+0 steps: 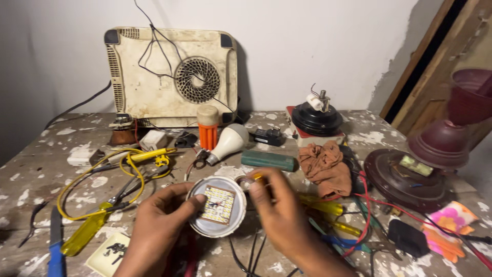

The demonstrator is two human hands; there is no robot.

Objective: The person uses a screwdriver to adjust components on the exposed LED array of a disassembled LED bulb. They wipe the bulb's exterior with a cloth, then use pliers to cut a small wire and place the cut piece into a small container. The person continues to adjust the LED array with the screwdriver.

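Both hands meet low at the worktop's (31,169) near edge: left hand (156,225) grips the round LED bulb plate (218,205), face up; right hand (279,213) pinches what seems a small brass fitting (247,181) touching its upper-right rim.

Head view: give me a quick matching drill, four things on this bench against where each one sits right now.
Things:
1. round white LED bulb disc
2. white pear-shaped bulb
3. crumpled orange cloth
4. yellow-handled screwdriver

Places:
A. lying left of the left hand
B. held between both hands
C. right of the green cylinder
D. lying beside the orange capped cylinder

Pairs: 1-B, 2-D, 3-C, 4-A. The right hand touches the disc's right edge.
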